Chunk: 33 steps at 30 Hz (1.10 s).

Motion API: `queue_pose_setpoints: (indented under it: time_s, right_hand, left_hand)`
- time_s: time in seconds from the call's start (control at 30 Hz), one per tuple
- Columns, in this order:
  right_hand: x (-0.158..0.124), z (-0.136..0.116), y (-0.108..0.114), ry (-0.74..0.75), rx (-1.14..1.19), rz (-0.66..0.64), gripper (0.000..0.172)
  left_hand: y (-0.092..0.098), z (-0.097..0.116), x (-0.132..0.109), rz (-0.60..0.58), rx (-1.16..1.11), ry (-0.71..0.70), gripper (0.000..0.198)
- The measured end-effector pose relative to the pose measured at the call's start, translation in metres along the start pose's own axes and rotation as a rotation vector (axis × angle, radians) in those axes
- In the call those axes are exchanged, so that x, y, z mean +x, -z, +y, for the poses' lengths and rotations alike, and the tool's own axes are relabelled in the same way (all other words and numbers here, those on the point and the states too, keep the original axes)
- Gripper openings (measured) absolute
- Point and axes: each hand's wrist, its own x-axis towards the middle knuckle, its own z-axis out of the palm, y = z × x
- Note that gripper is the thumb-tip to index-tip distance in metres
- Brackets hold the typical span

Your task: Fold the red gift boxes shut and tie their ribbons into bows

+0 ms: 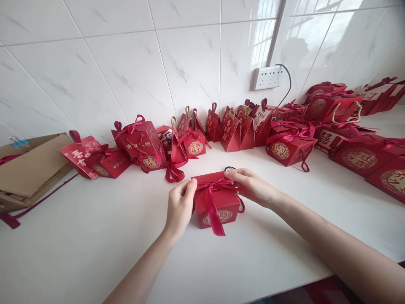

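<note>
Both hands flank the red gift box [221, 209] standing between them on the white counter [95, 236]: left hand [180, 204] clasps its left edge, right hand [253, 185] pinches the ribbon bow [218, 184] on top, both equally near

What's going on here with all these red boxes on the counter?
A person has both hands on one small red gift box standing in the middle of the white counter. The left hand grips the box's left side, and the right hand has its fingertips on the ribbon bow on top. Many similar red boxes sit in a row along the tiled wall, with flattened cardboard at the far left.
</note>
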Motion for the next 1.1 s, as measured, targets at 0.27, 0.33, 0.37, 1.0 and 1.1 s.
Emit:
queue_pose_setpoints:
  time_s: [0.27,0.33,0.37,1.0,1.1]
  right_hand:
    - [0.003,0.001,0.0,-0.058,0.141,-0.022,0.046]
    - [0.004,0.002,0.0,-0.061,0.149,-0.018,0.046]
    - [0.004,0.002,0.0,-0.06,0.148,-0.014,0.047]
    - [-0.002,-0.005,0.008,0.111,-0.15,-0.039,0.055]
    - [-0.003,-0.006,0.01,0.153,-0.213,-0.031,0.054]
  left_hand:
    - [-0.005,-0.005,-0.001,0.025,-0.065,0.026,0.04]
    - [-0.006,-0.007,-0.001,0.031,-0.083,0.028,0.04]
    - [-0.006,-0.007,-0.001,0.033,-0.089,0.032,0.04]
    - [0.002,-0.001,0.001,-0.028,-0.042,0.034,0.043]
    - [0.002,0.0,0.002,-0.031,-0.043,0.043,0.043]
